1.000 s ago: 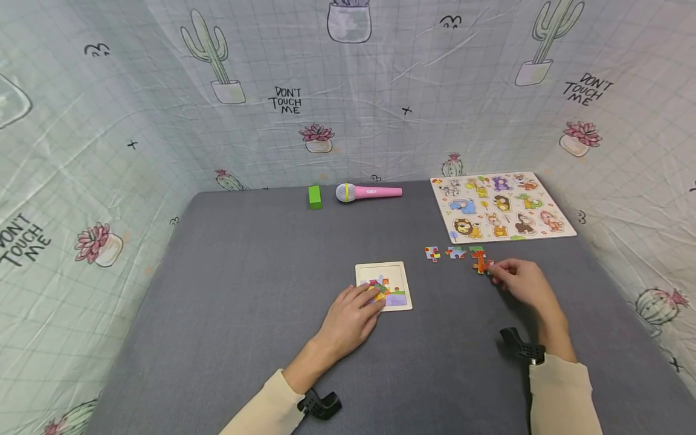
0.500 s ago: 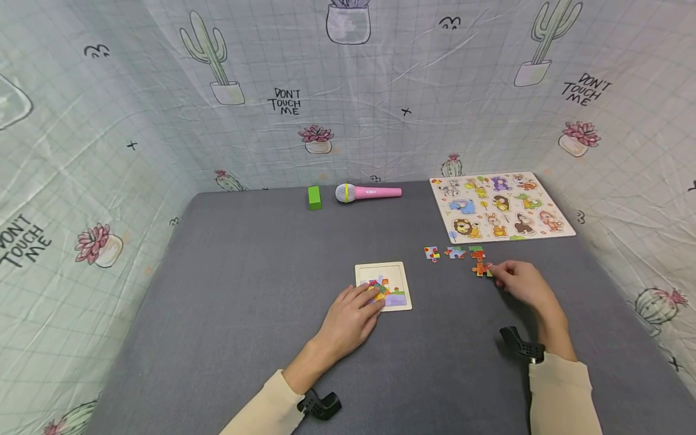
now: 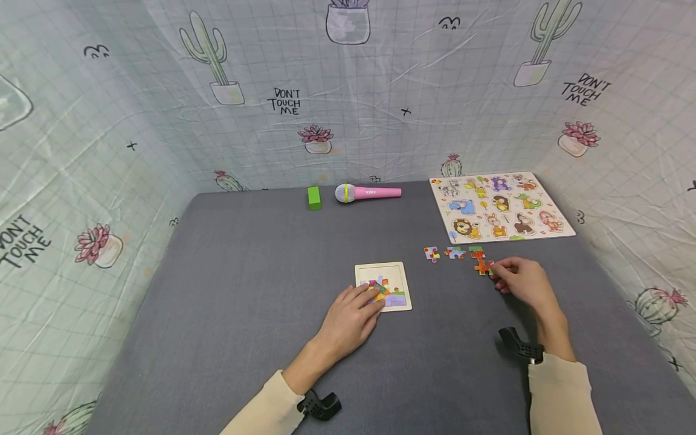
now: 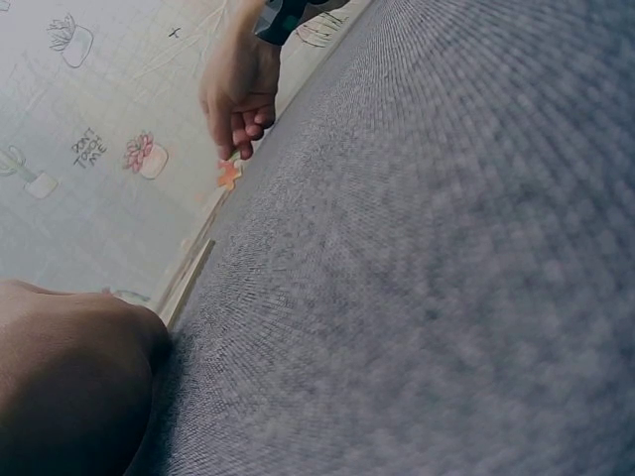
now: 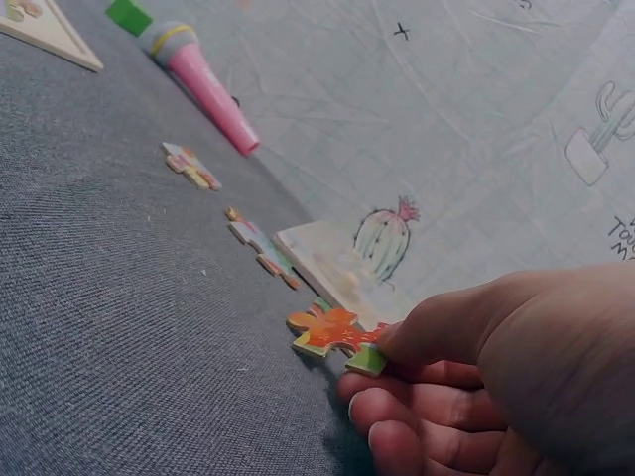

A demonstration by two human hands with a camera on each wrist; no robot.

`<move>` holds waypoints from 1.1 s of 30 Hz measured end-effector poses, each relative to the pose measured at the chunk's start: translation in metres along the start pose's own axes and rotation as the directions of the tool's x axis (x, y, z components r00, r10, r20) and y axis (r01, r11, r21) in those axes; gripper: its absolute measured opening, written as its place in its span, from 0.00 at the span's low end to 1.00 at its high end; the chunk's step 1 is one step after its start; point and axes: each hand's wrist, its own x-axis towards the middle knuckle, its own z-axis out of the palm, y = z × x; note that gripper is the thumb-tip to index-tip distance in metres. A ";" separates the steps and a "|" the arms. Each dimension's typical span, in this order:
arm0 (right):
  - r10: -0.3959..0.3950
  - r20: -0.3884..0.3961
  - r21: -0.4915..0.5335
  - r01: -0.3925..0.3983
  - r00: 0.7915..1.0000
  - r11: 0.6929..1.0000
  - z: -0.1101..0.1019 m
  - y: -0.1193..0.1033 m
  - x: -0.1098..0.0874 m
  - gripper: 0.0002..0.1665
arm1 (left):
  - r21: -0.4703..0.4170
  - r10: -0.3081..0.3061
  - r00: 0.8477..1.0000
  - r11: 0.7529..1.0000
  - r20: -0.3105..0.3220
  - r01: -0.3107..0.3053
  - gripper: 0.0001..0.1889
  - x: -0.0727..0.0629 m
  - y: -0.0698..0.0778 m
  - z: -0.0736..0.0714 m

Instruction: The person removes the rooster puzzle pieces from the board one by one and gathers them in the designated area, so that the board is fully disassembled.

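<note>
Between thumb and fingers my right hand (image 3: 523,281) pinches an orange jigsaw piece (image 5: 332,330) with green edges, held just above the table in the right wrist view. Behind it lie three loose jigsaw pieces: a blue-and-yellow one (image 3: 432,254), a light blue one (image 3: 455,252) and a green-and-red one (image 3: 476,251). My left hand (image 3: 349,317) rests with extended fingers on a small wooden puzzle tray (image 3: 401,275), whose lower part holds several fitted pieces. Those fingers hide some of the fitted pieces.
A large animal puzzle board (image 3: 502,206) lies at the back right. Along the back edge are a pink toy microphone (image 3: 370,193) and a green block (image 3: 314,198). A printed cloth (image 3: 380,78) hangs behind and at both sides of the grey table (image 3: 228,290).
The orange piece in my right hand has shifted and turned slightly, ending a little nearer the green-and-red piece than half a second ago. My left hand stays on the tray.
</note>
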 end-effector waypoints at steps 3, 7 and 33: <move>-0.002 -0.007 0.011 0.002 1.000 1.000 0.002 0.001 0.001 0.23 | -0.002 0.001 1.000 1.000 -0.005 -0.001 0.13 0.000 0.000 0.000; -0.002 -0.012 0.012 0.003 1.000 1.000 0.004 0.002 0.003 0.22 | -0.008 -0.001 1.000 1.000 -0.004 0.001 0.13 0.000 0.000 0.001; 0.014 -0.008 -0.156 -0.015 1.000 0.988 0.006 -0.003 0.001 0.30 | -0.005 0.013 0.999 1.000 -0.032 -0.013 0.12 -0.001 0.000 0.004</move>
